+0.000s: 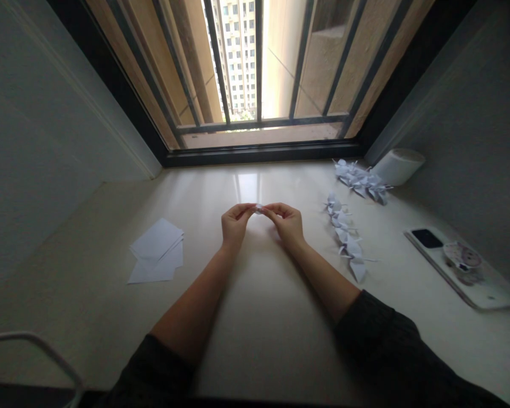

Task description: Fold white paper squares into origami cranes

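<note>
A small piece of folded white paper (259,209) is pinched between my two hands, above the middle of the pale sill; most of it is hidden by the fingers. My left hand (236,222) grips its left side with thumb and fingertips. On the other side, my right hand (287,220) holds it in the same kind of pinch. To the right of my right hand stands a row of folded paper cranes (344,231). Further back lies a heap of more paper cranes (361,180). Flat white paper sheets (157,243) lie overlapping to the left of my left hand.
A white roll (399,165) sits in the back right corner beside the crane heap. Along the right wall lies a phone (459,269) with a round grip on its back. A white cable (34,340) curves at the lower left. The barred window (259,153) closes off the back.
</note>
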The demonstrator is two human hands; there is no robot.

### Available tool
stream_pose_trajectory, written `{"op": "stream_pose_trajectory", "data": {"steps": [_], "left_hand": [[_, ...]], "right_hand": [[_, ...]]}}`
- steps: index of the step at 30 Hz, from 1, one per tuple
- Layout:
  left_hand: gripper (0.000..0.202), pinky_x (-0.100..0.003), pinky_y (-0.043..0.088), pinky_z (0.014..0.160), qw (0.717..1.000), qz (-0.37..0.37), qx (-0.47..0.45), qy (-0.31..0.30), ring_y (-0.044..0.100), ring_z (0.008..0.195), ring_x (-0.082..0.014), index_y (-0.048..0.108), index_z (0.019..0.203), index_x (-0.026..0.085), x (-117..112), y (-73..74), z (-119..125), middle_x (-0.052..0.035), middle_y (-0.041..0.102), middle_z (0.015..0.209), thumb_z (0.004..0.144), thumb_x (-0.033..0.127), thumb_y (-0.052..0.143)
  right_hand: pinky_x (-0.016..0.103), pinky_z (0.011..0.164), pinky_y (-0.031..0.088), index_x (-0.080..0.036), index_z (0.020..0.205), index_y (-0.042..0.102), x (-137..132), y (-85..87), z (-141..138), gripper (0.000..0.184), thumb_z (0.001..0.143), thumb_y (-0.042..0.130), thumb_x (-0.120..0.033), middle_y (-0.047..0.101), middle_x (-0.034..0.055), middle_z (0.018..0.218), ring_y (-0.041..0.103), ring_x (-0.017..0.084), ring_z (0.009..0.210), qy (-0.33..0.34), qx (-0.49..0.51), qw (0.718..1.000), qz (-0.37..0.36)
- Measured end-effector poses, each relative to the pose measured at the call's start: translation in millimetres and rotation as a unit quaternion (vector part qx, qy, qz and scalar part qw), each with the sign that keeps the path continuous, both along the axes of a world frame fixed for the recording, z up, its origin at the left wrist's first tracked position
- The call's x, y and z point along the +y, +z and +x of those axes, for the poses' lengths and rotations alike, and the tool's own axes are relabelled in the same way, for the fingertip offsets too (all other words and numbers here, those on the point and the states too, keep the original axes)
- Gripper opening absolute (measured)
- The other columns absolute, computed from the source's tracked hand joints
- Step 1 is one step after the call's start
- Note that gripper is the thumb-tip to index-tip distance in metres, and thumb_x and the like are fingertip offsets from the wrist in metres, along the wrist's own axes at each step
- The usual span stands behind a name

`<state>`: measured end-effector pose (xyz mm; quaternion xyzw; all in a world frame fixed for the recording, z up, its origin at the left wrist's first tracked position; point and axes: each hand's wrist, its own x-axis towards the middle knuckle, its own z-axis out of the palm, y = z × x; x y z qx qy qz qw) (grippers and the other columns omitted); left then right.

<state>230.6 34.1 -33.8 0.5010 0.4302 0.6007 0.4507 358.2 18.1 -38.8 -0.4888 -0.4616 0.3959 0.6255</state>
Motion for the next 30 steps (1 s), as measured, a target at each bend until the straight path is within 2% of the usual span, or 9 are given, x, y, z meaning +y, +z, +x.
{"op": "stream_pose_trajectory", "data": {"steps": [5,10,16,21,26,30], "left_hand": [[0.020,-0.033,0.051,0.081,0.999,-0.016,-0.030,-0.007,0.066,0.078,-0.0163,0.070,0.077,0.016,0,-0.3,1,-0.0057,0.072,0.082,0.063,0.030,0.075],[0.030,-0.033,0.051,0.081,0.999,-0.022,-0.040,-0.019,0.066,0.078,-0.0169,0.067,0.086,0.016,1,-2.5,1,-0.0056,0.071,0.081,0.062,0.032,0.076],[0.027,-0.031,0.052,0.076,0.998,-0.018,-0.055,-0.001,0.066,0.072,-0.0156,0.062,0.073,0.016,0,-1.9,3,-0.0028,0.069,0.073,0.059,0.033,0.078],[0.032,-0.032,0.052,0.077,0.999,-0.021,-0.024,-0.027,0.067,0.076,-0.0172,0.063,0.087,0.017,-3,1.2,2,-0.0045,0.071,0.077,0.063,0.034,0.075],[0.042,-0.032,0.052,0.077,0.996,-0.011,0.020,-0.085,0.067,0.079,-0.0186,0.062,0.104,0.018,-3,-1.5,2,-0.0063,0.071,0.082,0.067,0.036,0.072],[0.036,-0.030,0.051,0.075,0.990,-0.017,0.068,-0.124,0.066,0.081,-0.0195,0.067,0.096,0.017,-3,-5.5,4,-0.0074,0.070,0.088,0.069,0.041,0.070]], "right_hand": [[0.036,0.076,0.049,-0.019,0.074,0.071,0,0.5,-1,0.028,0.063,0.073,-0.045,0.071,0.0049,0.075,0.064,0.019,0.072,-0.011,0.012,1.000,0.004],[0.035,0.074,0.050,-0.019,0.076,0.070,2,-2.8,-2,0.029,0.061,0.075,-0.043,0.071,0.0050,0.078,0.066,0.020,0.076,-0.010,0.059,0.998,0.004],[0.036,0.075,0.051,-0.019,0.080,0.069,3,-5.2,-3,0.029,0.059,0.078,-0.038,0.071,0.0045,0.079,0.066,0.020,0.074,-0.001,0.102,0.995,-0.003],[0.037,0.079,0.049,-0.019,0.092,0.067,1,-2.6,-2,0.036,0.064,0.073,-0.041,0.071,0.0042,0.077,0.066,0.020,0.076,-0.008,0.054,0.999,-0.001],[0.035,0.077,0.046,-0.021,0.106,0.062,-1,2.1,2,0.045,0.067,0.071,-0.041,0.069,0.0031,0.078,0.064,0.018,0.076,-0.056,0.002,0.998,0.016],[0.033,0.076,0.044,-0.022,0.100,0.065,-1,4.8,4,0.038,0.067,0.070,-0.040,0.067,0.0011,0.077,0.062,0.018,0.075,-0.060,-0.033,0.997,0.021]]}}
